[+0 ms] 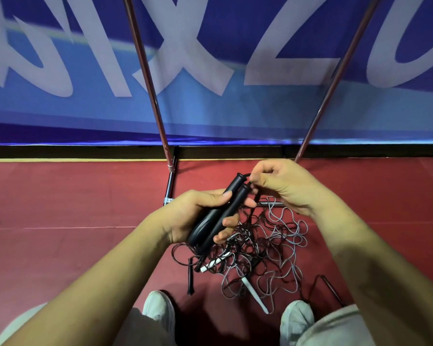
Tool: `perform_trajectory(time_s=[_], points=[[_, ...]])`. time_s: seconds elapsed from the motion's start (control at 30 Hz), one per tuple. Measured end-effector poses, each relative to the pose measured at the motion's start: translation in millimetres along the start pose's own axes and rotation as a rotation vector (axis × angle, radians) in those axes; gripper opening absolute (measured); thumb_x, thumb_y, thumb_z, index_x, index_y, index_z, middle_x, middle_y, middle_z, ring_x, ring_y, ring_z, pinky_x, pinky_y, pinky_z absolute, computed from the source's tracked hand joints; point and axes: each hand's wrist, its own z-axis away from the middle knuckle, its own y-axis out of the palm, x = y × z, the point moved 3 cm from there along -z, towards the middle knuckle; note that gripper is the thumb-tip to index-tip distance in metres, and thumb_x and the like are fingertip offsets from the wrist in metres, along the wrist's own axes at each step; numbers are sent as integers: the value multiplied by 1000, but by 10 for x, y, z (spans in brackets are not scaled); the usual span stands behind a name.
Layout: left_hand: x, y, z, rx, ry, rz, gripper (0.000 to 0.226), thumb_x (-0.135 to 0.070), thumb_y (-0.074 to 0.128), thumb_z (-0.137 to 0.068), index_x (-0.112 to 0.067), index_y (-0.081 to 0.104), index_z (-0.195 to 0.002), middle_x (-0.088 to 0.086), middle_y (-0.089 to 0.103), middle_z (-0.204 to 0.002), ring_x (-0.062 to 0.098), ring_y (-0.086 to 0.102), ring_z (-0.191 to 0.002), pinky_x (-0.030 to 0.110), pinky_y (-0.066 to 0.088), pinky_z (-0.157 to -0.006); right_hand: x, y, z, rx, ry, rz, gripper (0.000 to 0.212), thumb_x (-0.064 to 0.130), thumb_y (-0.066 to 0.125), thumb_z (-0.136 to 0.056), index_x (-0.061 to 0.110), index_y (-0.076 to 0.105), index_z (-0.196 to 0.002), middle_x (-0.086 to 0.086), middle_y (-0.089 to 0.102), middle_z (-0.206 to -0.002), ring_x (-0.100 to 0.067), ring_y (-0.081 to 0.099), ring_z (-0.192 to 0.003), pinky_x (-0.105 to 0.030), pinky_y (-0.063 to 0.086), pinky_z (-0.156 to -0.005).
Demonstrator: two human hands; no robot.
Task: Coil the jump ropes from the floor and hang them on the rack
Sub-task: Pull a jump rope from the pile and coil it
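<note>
Handles (231,186) lie gripped in the left hand (193,214). The right hand (285,186) pinches their cord (246,174) above the tangled ropes (268,242).

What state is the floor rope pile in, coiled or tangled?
Tangled: the rope pile lies in loose, overlapping loops on the red floor.

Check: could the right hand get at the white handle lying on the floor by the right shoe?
Probably yes, once freed. The right hand pinches the black cord above the black handles; the white handle lies uncovered on the floor, only its upper end among cords.
</note>
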Motion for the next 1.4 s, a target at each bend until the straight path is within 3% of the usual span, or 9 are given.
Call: perform_trajectory(time_s=[0.13,0.27,0.47,0.57,0.77,0.97,1.1,1.23,1.4], points=[[30,9,-32,-67,-46,-4,40,-24,55,-91,1,59,-122,12,58,-83,24,59,-70,30,52,-65,45,-97,8,-100,-19,-44,23,20,76,-67,5,59,-71,-5,54,-52,-18,50,-44,-24,46,-50],[57,-18,0,-96,-128,-72,36,-17,58,-92,-13,58,-128,23,66,-98,33,68,-82,43,60,-74,66,-212,-6,-254,-68,-41,26,23,79,-67,5,61,-70,-4,52,-51,-14,43,-41,-29,45,-49],[103,-31,-56,-108,-103,14,29,-7,57,-89,-8,46,-117,21,64,-92,26,60,-68,32,52,-59,61,-226,-9,-326,-115,15,18,26,81,-65,13,69,-66,-10,47,-56,-15,38,-42,-30,37,-48],[103,-65,-65,-110,-62,17,27,1,55,-85,1,58,-112,17,64,-91,21,60,-68,28,52,-60,70,-235,-9,-342,-122,-14,15,28,82,-63,15,74,-65,-14,45,-62,-17,35,-46,-30,31,-48],[101,-25,-77,-176,-22,-1,30,-1,61,-83,-17,71,-107,19,64,-93,20,57,-65,24,48,-52,84,-256,-15,-372,-132,-95,7,20,79,-67,14,76,-67,-7,47,-54,-16,35,-46,-26,28,-47],[109,-3,-76,-151,-10,28,34,-1,58,-86,-13,63,-118,22,63,-85,20,54,-55,23,45,-45,66,-244,-28,-397,-137,-74,11,10,76,-79,13,75,-69,-5,49,-54,-17,37,-47,-25,28,-45],[38,-36,-104,-153,156,84,35,1,65,-82,-6,61,-116,13,53,-75,14,48,-53,19,36,-45,28,-199,-54,-351,-91,-114,19,20,65,-92,13,72,-77,-5,57,-62,-17,50,-56,-28,43,-55],[-189,-153,-64,-183,433,205,57,-5,83,-71,-6,51,-118,10,52,-78,13,48,-55,19,41,-47,-82,-16,-68,-140,-18,280,21,18,58,-97,7,71,-85,-1,70,-75,-8,66,-77,-32,49,-88],[-333,-323,-9,-450,606,202,47,0,61,-80,-5,45,-124,6,53,-78,11,45,-56,18,38,-50,-88,139,-46,-82,41,291,24,17,57,-97,13,67,-76,-8,74,-89,-13,70,-72,-32,52,-89]])
